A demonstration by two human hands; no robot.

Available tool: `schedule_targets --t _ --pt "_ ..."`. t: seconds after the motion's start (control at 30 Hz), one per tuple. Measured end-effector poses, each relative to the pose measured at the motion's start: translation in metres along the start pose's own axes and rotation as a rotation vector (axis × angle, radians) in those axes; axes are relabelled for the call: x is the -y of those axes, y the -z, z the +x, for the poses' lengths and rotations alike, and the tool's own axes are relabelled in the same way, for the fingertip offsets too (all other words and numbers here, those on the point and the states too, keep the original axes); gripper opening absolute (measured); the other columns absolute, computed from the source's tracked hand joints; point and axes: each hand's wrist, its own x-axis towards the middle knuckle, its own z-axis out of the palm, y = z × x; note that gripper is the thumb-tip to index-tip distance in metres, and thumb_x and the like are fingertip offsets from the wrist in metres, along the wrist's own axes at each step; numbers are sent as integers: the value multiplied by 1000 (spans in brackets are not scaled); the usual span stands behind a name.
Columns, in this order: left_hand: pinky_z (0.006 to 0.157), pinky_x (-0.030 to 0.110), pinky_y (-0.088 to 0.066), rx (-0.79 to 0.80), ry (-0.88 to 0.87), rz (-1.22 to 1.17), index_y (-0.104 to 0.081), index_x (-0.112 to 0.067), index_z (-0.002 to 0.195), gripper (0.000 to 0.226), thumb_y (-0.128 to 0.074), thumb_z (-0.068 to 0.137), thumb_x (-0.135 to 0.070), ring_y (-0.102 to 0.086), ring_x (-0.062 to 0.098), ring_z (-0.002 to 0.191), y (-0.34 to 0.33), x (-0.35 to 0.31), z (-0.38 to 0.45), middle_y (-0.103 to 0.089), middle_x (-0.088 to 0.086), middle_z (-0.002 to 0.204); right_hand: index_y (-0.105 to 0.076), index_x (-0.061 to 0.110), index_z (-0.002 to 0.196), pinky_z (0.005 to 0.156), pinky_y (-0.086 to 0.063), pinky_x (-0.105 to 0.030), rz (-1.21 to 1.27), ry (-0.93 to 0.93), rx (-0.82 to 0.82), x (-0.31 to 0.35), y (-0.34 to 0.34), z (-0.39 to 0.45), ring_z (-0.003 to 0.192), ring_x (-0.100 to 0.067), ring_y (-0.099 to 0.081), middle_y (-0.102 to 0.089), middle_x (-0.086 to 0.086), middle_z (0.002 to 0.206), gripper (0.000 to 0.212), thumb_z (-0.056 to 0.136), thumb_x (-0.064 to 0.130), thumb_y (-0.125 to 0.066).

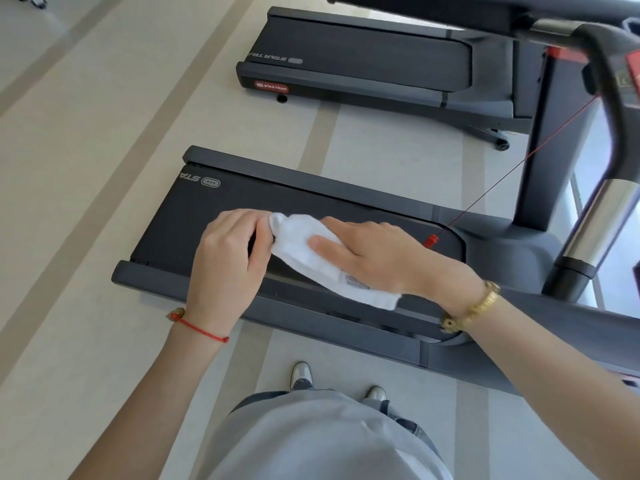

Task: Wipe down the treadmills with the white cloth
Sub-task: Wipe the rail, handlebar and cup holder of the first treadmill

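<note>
Pale beige floor [86, 174] with darker tan stripes [317, 136] running across, pretty bright daylight all over, window [588, 161] low at right edge, small dark object [31, 0] top left corner.

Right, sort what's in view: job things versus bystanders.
Job: white cloth, left hand pinching its end, right hand laid on it, near treadmill, far treadmill.
Bystanders: red safety clip, gold bracelet, red string bracelet, shoes.
</note>
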Motion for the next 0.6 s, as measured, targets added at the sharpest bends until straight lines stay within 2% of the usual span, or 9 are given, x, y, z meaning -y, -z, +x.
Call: schedule_targets --t 0.13,0.27,0.4,0.53,0.6 --pt "82 34 -51 2 32 -5 -66 3 99 50 -33 102 -34 -64 27 91 0 2 0 -69 14 96 -43 21 97 68 -38 -36 58 21 53 14 -1 24 73 -19 -57 -57 4 76 46 99 60 -19" --pt "90 37 -54 12 7 -5 -69 -2 108 43 -34 105 -27 -64 23 100 1 1 0 -71 9 106 -41 27 96 72 -43 -38 -15 10 -9 -6 1 -10 73 -19 -58 -58 7 79 45 96 64 -16" --pt "94 39 -53 5 0 -14 -70 -5 113 39 -36 106 -22 -65 22 104 1 1 1 -72 7 109 -42 30 89 74 -45 -37 -11 -115 42 -21 7 -28 73 -18 -60 -59 8 71 50 90 70 -11" --pt "84 36 -52 -17 -10 10 -69 -1 103 39 -35 105 -20 -63 23 92 -2 1 0 -71 9 100 -44 33 90 72 -34 -34 52 -97 83 -1 3 6 70 -8 -53 -57 11 69 45 96 65 -13" --pt "78 31 -47 -25 0 19 -66 1 96 39 -35 103 -22 -60 25 86 -2 1 -1 -69 11 93 -47 27 92 68 -34 -33 66 -86 45 8 0 15 67 -10 -53 -57 7 67 50 97 64 -14"
